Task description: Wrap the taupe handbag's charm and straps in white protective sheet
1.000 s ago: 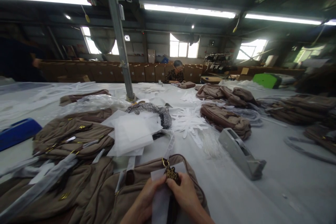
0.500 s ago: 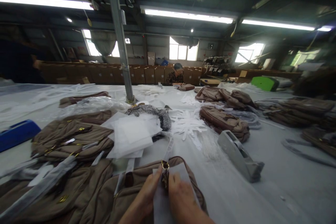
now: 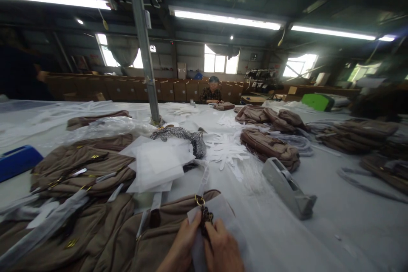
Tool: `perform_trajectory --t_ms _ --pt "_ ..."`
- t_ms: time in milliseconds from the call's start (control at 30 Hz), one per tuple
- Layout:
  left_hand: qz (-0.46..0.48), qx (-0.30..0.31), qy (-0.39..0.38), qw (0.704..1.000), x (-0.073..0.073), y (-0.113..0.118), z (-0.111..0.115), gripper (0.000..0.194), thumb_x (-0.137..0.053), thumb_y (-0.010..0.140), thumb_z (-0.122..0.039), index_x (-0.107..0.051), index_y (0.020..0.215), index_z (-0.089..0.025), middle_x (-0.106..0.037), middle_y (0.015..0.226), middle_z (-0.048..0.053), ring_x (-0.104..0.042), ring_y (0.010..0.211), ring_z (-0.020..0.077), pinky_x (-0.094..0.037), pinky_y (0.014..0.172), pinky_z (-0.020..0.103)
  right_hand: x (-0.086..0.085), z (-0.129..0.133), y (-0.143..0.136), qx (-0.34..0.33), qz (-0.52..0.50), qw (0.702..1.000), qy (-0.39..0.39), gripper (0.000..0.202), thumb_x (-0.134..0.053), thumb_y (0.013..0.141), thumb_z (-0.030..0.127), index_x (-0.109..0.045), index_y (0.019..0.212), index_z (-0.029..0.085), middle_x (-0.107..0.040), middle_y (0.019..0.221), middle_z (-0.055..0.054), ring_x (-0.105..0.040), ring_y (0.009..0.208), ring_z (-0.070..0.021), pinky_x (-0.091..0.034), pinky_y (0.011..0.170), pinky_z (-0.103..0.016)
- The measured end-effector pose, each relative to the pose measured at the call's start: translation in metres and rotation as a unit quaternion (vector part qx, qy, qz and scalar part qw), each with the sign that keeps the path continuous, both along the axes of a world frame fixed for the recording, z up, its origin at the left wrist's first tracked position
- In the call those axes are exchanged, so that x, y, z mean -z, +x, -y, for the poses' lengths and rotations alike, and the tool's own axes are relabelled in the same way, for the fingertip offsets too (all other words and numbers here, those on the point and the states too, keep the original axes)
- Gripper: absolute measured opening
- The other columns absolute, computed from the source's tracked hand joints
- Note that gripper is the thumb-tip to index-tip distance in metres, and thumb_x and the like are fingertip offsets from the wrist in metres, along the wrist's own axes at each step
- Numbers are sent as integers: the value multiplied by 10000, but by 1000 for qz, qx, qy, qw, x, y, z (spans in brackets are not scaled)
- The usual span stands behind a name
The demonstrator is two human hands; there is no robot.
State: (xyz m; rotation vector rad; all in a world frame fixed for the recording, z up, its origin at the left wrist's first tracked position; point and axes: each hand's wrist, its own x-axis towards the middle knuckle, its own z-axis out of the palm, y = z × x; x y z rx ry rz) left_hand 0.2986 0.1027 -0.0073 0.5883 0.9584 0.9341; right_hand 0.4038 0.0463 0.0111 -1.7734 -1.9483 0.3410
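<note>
A brown bag (image 3: 172, 219) lies at the front edge, with a gold ring (image 3: 199, 200) at its top and a strap wrapped in white running up from it. Below the ring hangs a dark ornament (image 3: 206, 216). My left hand (image 3: 184, 238) has its fingers closed at the ornament's left side. On the other side my right hand (image 3: 222, 244) has bent fingers closed against the ornament's lower end. A sheet of white paper (image 3: 228, 216) lies under both hands, over the bag.
Brown bags (image 3: 86, 170) lie at the left, beside white sheets (image 3: 159, 161) and a blue tape dispenser (image 3: 19, 162). A grey tape dispenser (image 3: 288, 189) stands at the right. More bags (image 3: 269, 146) lie beyond it. A person (image 3: 211, 90) sits across the table.
The dark ornament has shifted slightly right and spread out below the ring. My right hand has moved a little lower, its fingers more bent. The paper has shifted and the view has turned slightly.
</note>
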Motion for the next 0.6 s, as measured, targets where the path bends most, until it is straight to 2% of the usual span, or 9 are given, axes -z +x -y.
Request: perform_trajectory --t_ms 100,167,233,333,433,600 --pt "9 13 27 1000 -9 -2 8 431 -758 636 -454 -668 867 -101 -694 829 114 -636 812 245 -489 709 296 6 5 -4 -23 -6 1000 17 392 -479 756 73 -589 1116 182 -584 962 -103 -601 807 -213 -470 685 -254" --pt "8 17 47 999 -14 -3 10 376 -772 645 -376 -669 876 -98 -697 839 110 -640 790 228 -492 721 286 2 4 -1 -33 -67 997 19 310 -485 788 126 -619 1060 190 -592 953 -91 -594 830 -207 -461 724 -256" --pt "49 23 41 998 -17 -3 10 368 -770 657 -329 -664 922 -96 -698 870 114 -646 812 234 -495 761 299 -7 -2 6 14 -144 989 8 231 -464 841 208 -645 981 182 -617 904 -79 -597 817 -200 -447 741 -258" --pt "135 46 6 990 -19 -2 7 362 -732 709 -271 -644 1011 -92 -694 936 138 -644 897 267 -492 828 345 -21 -15 15 90 -219 971 -37 263 -479 849 286 -651 992 147 -656 767 -53 -611 720 -194 -430 671 -252" --pt "161 49 -14 986 -21 -3 5 329 -696 744 -213 -635 1041 -83 -690 963 154 -636 942 282 -486 857 359 -25 -27 16 97 -243 963 -66 216 -539 801 293 -658 910 151 -649 673 -19 -608 647 -183 -405 604 -244" --pt "171 71 -9 983 -27 -10 2 321 -677 762 -191 -633 1058 -76 -679 1005 165 -639 939 271 -488 848 333 -20 -33 11 129 -249 957 -70 179 -574 772 314 -611 799 141 -639 674 -38 -607 663 -196 -410 607 -258"
